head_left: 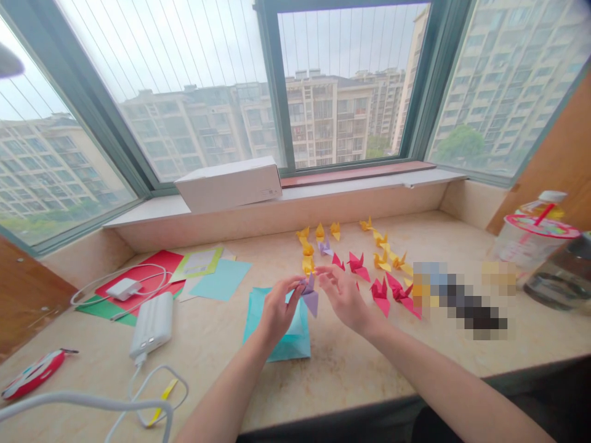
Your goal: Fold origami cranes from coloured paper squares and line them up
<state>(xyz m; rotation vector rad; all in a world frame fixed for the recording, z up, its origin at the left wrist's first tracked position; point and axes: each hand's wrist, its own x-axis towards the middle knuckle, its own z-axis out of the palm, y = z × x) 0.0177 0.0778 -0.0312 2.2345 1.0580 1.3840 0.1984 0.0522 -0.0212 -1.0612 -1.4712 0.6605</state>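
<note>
Between the thumb and fingers of my left hand (279, 307) is a purple paper crane (311, 299), held a little above the ledge. My right hand (346, 298) is just to its right, fingers apart and slightly bent, with nothing visible in them. Beneath my left hand lies a turquoise paper packet (277, 353), partly covered by the hand. Beyond my hands stand several yellow paper cranes (320, 232) and another purple crane (325, 248). Several red paper cranes (380, 296) stand to the right of my right hand.
Coloured paper sheets (221, 280) lie at the left with a white charger (124, 288), a white power bank (152, 325) and cables. A red-handled cutter (37, 373) is at far left. A lidded cup (530, 237) stands right; a white box (231, 186) rests on the sill.
</note>
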